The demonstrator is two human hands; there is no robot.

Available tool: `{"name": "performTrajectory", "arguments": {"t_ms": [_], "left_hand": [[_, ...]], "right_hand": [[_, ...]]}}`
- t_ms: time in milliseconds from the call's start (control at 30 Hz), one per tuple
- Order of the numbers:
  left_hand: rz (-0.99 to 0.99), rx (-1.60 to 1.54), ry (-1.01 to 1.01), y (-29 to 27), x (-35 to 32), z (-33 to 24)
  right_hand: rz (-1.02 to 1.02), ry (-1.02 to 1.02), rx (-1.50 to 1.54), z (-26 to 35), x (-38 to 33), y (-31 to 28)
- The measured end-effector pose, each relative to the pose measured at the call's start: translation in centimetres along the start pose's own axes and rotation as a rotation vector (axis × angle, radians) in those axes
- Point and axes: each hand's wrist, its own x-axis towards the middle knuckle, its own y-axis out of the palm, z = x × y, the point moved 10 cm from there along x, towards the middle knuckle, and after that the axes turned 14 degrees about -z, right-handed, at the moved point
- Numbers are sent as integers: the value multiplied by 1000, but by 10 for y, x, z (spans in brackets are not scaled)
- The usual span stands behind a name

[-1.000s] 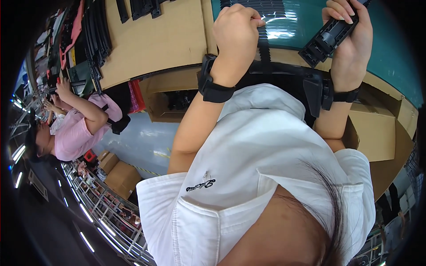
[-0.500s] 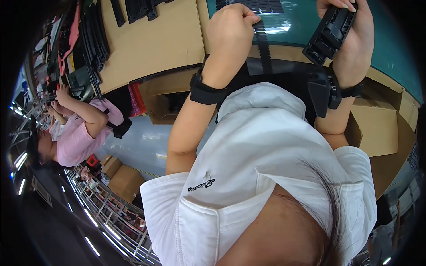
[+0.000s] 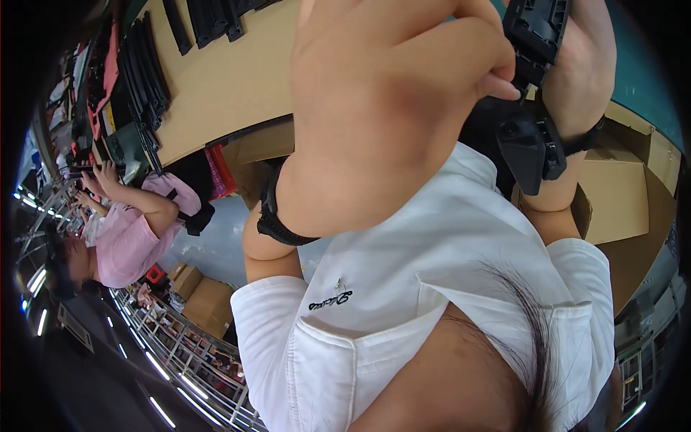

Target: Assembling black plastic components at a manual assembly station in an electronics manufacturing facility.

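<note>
My right hand (image 3: 584, 75) grips a black ribbed plastic part (image 3: 540, 29) near the top right, held up at a slant. My left hand (image 3: 389, 115) is large and close in the middle, its fingers curled, with the fingertips against the lower left side of that part. Whatever the left fingers pinch is hidden behind the hand. A black boxy device (image 3: 524, 147) is strapped by my right wrist, and a black band (image 3: 272, 209) circles my left wrist.
Long black plastic strips (image 3: 144, 72) lie on a cardboard-covered table (image 3: 237, 79) at the left. A green tabletop (image 3: 642, 79) shows at right, above an open cardboard box (image 3: 615, 198). A co-worker in pink (image 3: 129, 245) works at the far left.
My left hand has left the black segmented strips on the green tabletop and come right and closer, up to the plastic part. My right hand still holds the part, now tilted more upright.
</note>
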Motion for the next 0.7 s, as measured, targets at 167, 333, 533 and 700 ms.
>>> {"name": "performTrajectory", "arguments": {"t_ms": [167, 333, 533, 700], "left_hand": [[14, -56, -21, 4, -3, 7], [15, -97, -42, 7, -4, 10], [19, -141, -76, 10, -10, 13], [24, -181, -104, 14, -12, 14]], "right_hand": [[-40, -24, -1, 0, 5, -9], [-40, -60, -31, 2, 7, -11], [-9, -39, -31, -1, 7, -13], [-20, -20, -30, -3, 7, -16]]}}
